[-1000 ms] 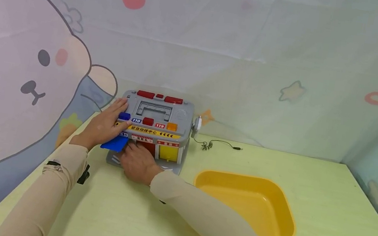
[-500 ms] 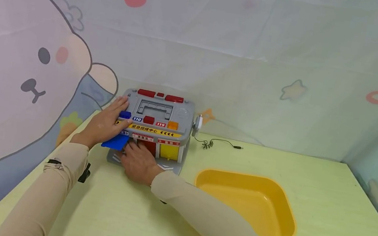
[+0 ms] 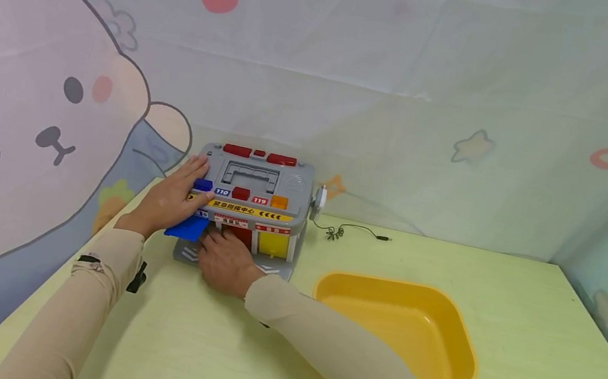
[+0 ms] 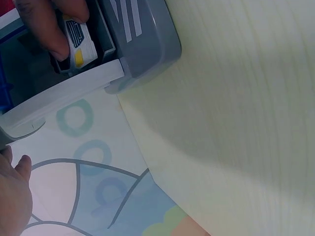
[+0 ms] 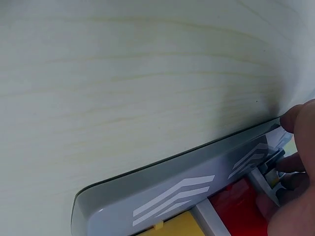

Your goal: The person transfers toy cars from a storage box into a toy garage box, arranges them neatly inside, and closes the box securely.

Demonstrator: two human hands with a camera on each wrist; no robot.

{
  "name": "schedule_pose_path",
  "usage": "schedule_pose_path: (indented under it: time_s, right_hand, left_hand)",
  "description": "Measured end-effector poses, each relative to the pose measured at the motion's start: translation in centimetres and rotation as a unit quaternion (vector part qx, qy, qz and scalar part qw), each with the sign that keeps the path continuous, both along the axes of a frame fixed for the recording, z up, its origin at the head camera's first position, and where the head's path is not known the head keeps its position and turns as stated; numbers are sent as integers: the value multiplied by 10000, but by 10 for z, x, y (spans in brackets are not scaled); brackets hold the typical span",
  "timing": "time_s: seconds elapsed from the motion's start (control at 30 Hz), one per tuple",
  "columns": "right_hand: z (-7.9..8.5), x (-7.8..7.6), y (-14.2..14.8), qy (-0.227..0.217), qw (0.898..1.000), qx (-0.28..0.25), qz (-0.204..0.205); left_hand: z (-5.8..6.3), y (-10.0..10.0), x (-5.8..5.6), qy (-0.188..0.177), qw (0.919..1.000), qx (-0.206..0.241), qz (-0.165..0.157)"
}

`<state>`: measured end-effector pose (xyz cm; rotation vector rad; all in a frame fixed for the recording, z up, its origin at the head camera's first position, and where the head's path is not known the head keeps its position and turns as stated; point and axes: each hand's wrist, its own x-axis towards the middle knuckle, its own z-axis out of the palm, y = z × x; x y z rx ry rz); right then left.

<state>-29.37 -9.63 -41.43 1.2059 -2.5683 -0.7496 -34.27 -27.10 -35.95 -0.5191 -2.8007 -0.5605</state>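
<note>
A grey toy rescue station (image 3: 297,183) stands on the table, its blue door (image 3: 187,227) swung up at the left bay. My left hand (image 3: 165,200) rests on its top left corner with fingers extended, the thumb lying along the front edge near the blue button. My right hand (image 3: 227,263) reaches into the left bay under the raised door. In the left wrist view, its fingers pinch a small white toy car (image 4: 84,49) with a yellow patch, inside the bay. The red door (image 5: 238,204) and yellow door (image 3: 272,245) are down. In the head view the car is hidden.
A yellow plastic tray (image 3: 463,364) sits at the right on the pale green table (image 3: 550,357). A thin black cable (image 3: 360,227) with a plug lies behind it, beside the station. A printed cloth (image 3: 384,129) hangs along the back.
</note>
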Motion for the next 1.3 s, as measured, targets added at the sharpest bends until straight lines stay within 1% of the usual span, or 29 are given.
schedule_pose_path:
  time_s: [0.2, 0.33, 0.5, 0.67, 0.83, 0.93, 1.07, 1.2, 1.3]
  right_hand:
    - [5, 0, 5, -241, 9996, -93, 141]
    - [10, 0, 8, -422, 9985, -105, 320]
    - [14, 3, 13, -683, 9962, -113, 531]
    - [18, 9, 20, -871, 9937, -153, 682]
    - [24, 21, 25, -953, 9887, -94, 1150]
    - [33, 31, 26, -1069, 9843, -41, 1406]
    - [48, 40, 28, -1059, 9818, 14, 1576]
    - [63, 43, 32, -1063, 9806, 54, 1646]
    - [70, 43, 38, -1076, 9779, -37, 1790]
  left_hand:
    - [2, -2, 1, -174, 9998, -12, -58]
    - [3, -1, 1, -154, 9998, -76, -73]
    - [2, 0, 1, -161, 9998, -67, -67]
    - [-1, -2, 0, -145, 9998, -82, -62]
    - [0, -1, -1, -93, 9999, -48, -31]
    - [3, 0, -1, -123, 9999, -59, -21]
    - [5, -1, 0, -159, 9998, -105, -38]
    - [6, -1, 1, -195, 9997, -132, -76]
    - [5, -1, 1, -198, 9997, -130, -82]
